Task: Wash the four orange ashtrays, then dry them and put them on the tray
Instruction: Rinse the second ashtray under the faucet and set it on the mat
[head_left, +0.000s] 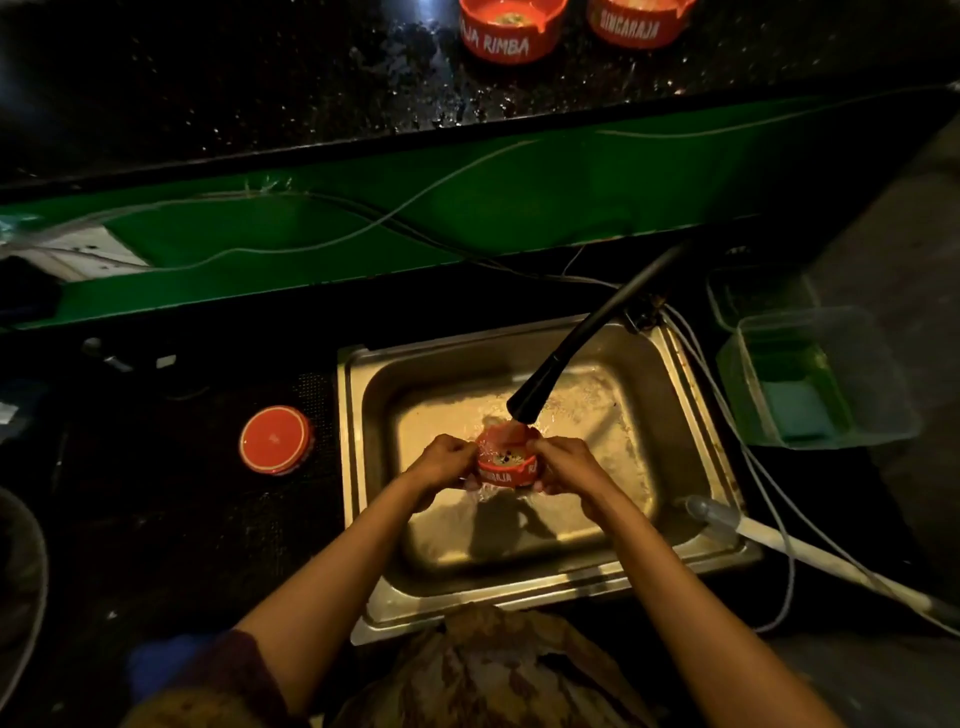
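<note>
1. The scene was a dim, dark counter (171, 519) with a steel sink (696, 558) set into it and a raised black speckled ledge (234, 78) behind a green panel (519, 208).
2. A black faucet (566, 358) ran water onto an orange ashtray (506, 460) held over the basin, specks of ash showing inside it.
3. The left hand (439, 465) gripped the ashtray's left rim with curled fingers; the right hand (566, 467) gripped the right rim the same way.
4. An upturned ashtray (275, 440) sat on the counter just left of the sink, and two dirty ashtrays (511, 31) waited on the ledge.
5. The held piece looked rigid and moderately heavy, probably ceramic or hard plastic, so likely slick when wet and apt to chip against steel; the notched rim seemed the safest grip.
6. Room above the basin was tight under the faucet's nozzle; the sink walls and a white pipe (779, 540) across the right corner bounded movement, with a clear tub (821, 379) near the right.
7. No tray was identifiable.
</note>
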